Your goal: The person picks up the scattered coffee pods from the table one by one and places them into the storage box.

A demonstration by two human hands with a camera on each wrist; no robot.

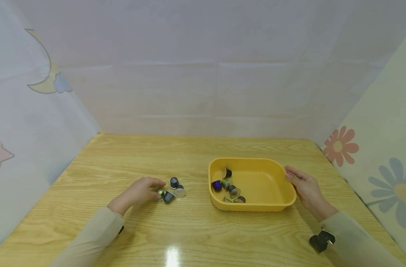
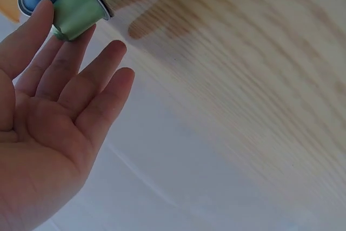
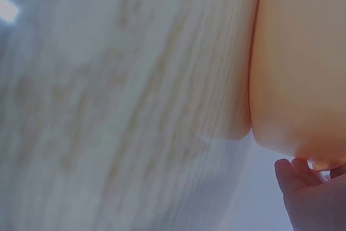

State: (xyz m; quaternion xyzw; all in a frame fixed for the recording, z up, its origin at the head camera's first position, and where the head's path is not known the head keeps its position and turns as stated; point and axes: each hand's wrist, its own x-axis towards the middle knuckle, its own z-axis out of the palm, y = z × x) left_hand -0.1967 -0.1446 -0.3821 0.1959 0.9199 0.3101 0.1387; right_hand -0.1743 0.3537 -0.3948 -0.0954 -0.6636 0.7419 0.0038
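Left grip (image 1: 139,191) holds thumb and fingers apart, green capsule (image 2: 81,12) between them, dark capsule (image 1: 169,197) just beyond. Right grip (image 1: 307,190) touches the yellow tray (image 1: 253,207) beside it; clamping cannot be determined.

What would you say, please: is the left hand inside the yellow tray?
No, the left hand is at a green capsule, outside and left of the yellow tray.

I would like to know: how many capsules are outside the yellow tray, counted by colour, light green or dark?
Green capsule: 1
Dark capsules: 3
Total: 4
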